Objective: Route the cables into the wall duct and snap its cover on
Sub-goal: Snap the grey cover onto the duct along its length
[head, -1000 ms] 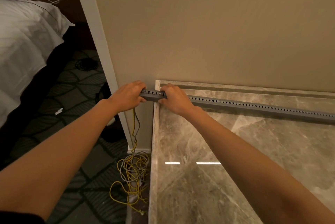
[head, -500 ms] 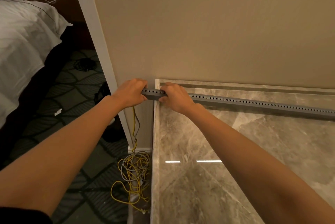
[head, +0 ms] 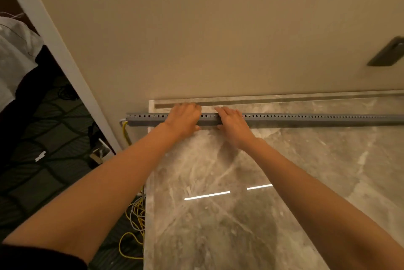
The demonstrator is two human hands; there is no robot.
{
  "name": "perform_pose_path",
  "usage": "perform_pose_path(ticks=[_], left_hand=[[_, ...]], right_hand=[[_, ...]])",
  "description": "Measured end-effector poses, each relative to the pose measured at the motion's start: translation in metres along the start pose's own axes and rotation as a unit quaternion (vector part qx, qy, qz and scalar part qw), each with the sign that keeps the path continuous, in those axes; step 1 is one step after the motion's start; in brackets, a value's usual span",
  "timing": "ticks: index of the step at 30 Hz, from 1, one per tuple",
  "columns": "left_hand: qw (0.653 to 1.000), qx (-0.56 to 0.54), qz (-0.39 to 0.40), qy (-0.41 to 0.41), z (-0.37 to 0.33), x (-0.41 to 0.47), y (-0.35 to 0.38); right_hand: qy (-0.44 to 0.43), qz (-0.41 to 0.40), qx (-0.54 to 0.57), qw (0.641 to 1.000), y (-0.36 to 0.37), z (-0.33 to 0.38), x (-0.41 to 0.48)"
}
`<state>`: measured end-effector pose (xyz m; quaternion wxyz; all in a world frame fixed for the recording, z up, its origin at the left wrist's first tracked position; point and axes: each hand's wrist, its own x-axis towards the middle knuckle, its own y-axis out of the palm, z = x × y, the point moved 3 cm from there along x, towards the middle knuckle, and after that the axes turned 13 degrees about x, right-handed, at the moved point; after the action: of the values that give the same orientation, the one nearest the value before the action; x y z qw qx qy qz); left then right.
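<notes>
Two bare arms of a person fill the lower half of the head view, each seen from the hand back toward the elbow. The left hand and the right hand are uncovered, as are both wrists and forearms. The wide lens makes the forearms look thick near the camera and slim at the wrists. A black fabric sleeve covers the left arm at the bottom left corner. Its edge crosses the arm in a soft curve, and its weave is too dim to tell. The right arm is bare right to the frame's lower right edge.
</notes>
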<state>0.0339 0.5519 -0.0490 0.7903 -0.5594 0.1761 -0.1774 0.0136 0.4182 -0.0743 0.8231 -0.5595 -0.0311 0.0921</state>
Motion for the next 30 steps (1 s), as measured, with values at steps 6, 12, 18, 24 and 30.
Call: perform_pose_path(ticks=[6,12,18,24,30], left_hand=[[0.998,0.046,-0.037,0.035,-0.081,0.035,-0.024],[0.991,0.099,-0.073,0.057,-0.152,0.065,-0.047],[0.991,0.122,-0.032,0.041,-0.183,0.092,-0.058],[0.995,0.020,0.093,-0.011,-0.175,0.113,-0.063],[0.992,-0.004,0.124,-0.022,-0.175,0.119,-0.060]], right_hand=[[0.076,-0.096,0.040,0.992,-0.025,-0.086,-0.033],[0.078,-0.112,0.103,0.985,-0.054,-0.164,-0.046],[0.034,-0.075,0.097,0.992,-0.080,-0.223,-0.048],[0.010,-0.070,0.016,0.997,-0.086,-0.267,-0.051],[0.025,-0.084,0.086,0.992,-0.095,-0.294,-0.046]])
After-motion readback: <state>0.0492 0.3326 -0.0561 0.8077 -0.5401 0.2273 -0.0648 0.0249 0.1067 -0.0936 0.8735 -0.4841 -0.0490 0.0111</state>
